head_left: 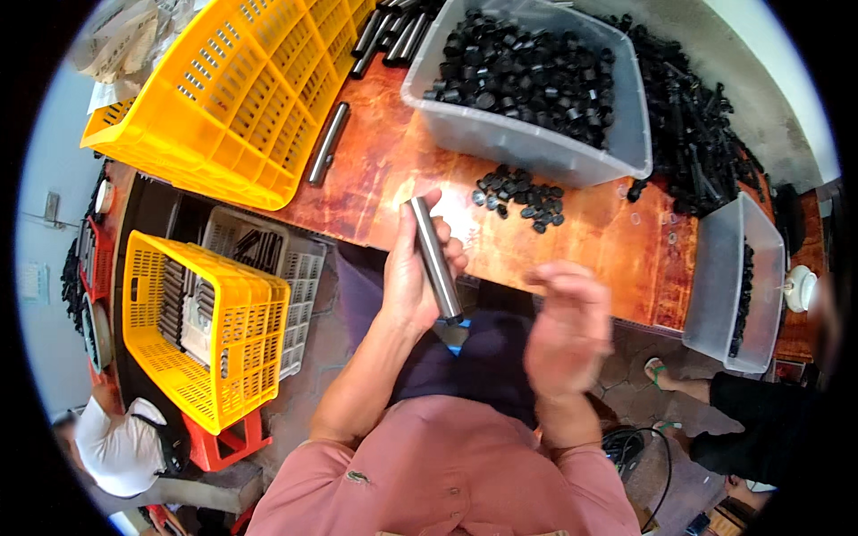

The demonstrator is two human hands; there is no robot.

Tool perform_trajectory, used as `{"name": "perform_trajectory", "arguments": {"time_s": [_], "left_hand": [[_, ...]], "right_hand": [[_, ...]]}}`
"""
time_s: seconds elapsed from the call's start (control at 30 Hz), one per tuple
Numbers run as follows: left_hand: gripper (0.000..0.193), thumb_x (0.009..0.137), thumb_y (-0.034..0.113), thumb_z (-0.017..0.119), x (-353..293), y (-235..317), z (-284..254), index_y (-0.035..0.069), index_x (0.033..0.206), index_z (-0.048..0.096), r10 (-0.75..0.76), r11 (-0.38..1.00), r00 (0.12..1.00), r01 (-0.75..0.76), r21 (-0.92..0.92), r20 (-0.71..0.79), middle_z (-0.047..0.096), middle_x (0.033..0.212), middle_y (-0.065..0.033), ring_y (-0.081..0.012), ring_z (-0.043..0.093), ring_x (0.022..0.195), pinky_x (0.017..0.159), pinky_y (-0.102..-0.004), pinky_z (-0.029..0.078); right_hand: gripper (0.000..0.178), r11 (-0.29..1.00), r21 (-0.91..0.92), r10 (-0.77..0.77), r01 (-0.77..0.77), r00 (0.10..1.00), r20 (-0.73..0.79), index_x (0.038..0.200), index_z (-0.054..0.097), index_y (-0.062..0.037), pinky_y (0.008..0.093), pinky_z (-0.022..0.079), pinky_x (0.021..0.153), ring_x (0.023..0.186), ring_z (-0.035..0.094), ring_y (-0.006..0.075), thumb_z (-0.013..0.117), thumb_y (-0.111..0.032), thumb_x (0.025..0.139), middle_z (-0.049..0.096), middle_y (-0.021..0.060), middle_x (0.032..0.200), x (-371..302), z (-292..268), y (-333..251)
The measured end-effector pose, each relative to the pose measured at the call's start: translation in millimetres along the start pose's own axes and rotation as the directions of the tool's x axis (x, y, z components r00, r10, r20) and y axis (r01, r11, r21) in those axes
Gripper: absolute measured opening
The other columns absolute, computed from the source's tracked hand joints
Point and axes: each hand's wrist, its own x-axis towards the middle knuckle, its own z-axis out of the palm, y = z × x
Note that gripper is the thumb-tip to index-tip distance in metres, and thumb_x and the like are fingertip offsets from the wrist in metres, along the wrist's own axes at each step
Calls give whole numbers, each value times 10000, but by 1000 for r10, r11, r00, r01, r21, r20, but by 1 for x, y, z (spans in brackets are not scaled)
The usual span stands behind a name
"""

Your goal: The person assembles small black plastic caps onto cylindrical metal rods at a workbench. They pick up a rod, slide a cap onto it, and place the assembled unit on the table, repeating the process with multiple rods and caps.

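Note:
My left hand (410, 279) is wrapped around a shiny metal tube (433, 255), held at a slant above the table's front edge. The tube's upper end points away from me, and a dark piece shows at its lower end, close to my lap. To the right of the tube, my right hand (568, 326) is raised and blurred by motion, apart from it. Its fingers look loosely bent and apart, with nothing visible in them. Past both hands, a small pile of black round caps (520, 196) lies on the orange-brown table (384, 134).
A clear bin (527, 147) of black caps stands behind the pile, with dark parts (693, 116) heaped beside it. Another metal tube (329, 145) lies near a large yellow crate (241, 98). A lower yellow crate (250, 313) holds tubes. Other people are at both sides.

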Motion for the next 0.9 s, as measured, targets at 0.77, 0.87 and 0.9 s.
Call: {"name": "perform_trajectory", "arguments": {"time_s": [0.77,0.87,0.9], "left_hand": [[440,1050,497,412,1,-5,-4,86,1134,546,-93,964,992,110,244,-82,557,805,-37,-163,520,645,587,-289,416],[495,1042,550,372,0,-2,0,95,1146,537,-49,961,994,75,265,-102,553,792,-38,-152,493,599,556,-282,390],[515,1036,568,359,-2,-4,-1,97,1147,537,-48,961,997,62,269,-59,552,786,-38,-151,483,583,548,-283,382]], "right_hand": [[306,-748,-222,97,626,434,896,1013,591,-50,220,495,703,847,570,132,774,-206,823,586,55,931,52,47,-187],[385,-651,-336,-48,680,405,913,1072,585,-32,258,496,761,915,577,171,792,-214,803,589,89,994,59,42,-164],[412,-583,-388,-102,714,410,907,1092,583,-25,270,496,780,937,579,185,798,-216,797,591,100,1015,58,38,-160]]}}
